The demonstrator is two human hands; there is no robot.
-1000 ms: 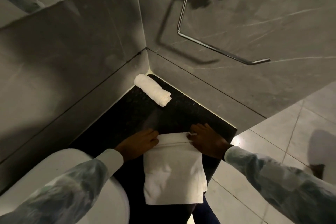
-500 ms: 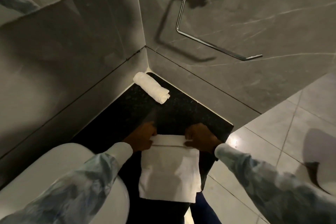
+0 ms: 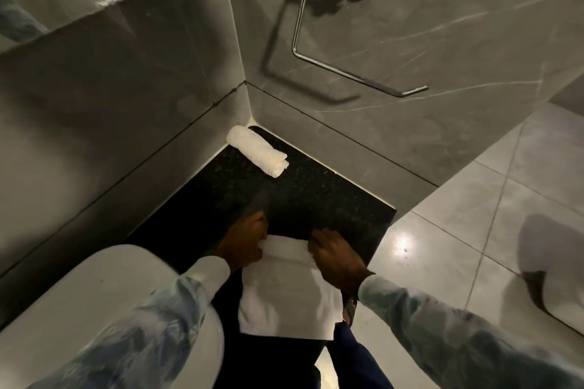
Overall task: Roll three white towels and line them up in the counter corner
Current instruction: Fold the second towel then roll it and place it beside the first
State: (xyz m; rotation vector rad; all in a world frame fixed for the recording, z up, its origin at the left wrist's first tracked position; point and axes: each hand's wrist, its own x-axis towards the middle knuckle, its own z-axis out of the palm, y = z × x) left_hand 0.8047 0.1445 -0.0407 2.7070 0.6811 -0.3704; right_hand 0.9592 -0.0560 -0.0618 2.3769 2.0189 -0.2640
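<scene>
Left hand and right hand each pinched the far rolled edge of the flat towel. One rolled towel lay in the counter's far corner.

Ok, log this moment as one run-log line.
step: rolling second towel | left hand + right hand: gripping far edge of flat white towel | rolled white towel: in black counter corner | third: unseen

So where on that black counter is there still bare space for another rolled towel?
Bare black stone counter lies between the rolled white towel in the corner and both hands. The near edge is crowded by the flat white towel and white basin.
</scene>
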